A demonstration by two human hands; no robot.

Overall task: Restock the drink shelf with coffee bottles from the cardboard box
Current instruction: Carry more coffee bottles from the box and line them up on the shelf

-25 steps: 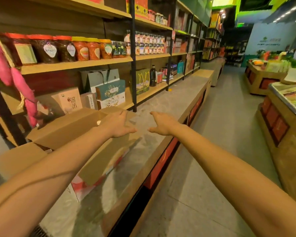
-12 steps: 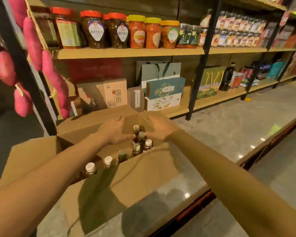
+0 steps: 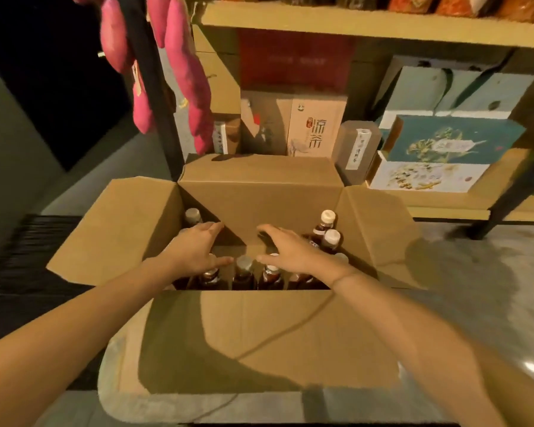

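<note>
Coffee bottles [image 3: 243, 272]: dark contents, pale caps, upright inside the cardboard box [image 3: 259, 192]. A row stands along the near wall, two at the far right corner, one at the far left corner.
Cardboard box: four flaps folded outward, set on the grey bench [image 3: 475, 288], far flap against the lower shelf [image 3: 444, 208].
Left grip [image 3: 195, 251]: palm down over the left-hand bottles, fingers straight and apart, holding nothing.
Right grip [image 3: 293, 251]: palm down over the middle and right-hand bottles, fingers spread and slightly bent, clamped on nothing; contact with the caps cannot be told.
Lower shelf stock: tea carton [image 3: 315, 127], teal gift box [image 3: 444, 140].
Hanging at upper left: pink sausage-shaped items [image 3: 182, 72].
</note>
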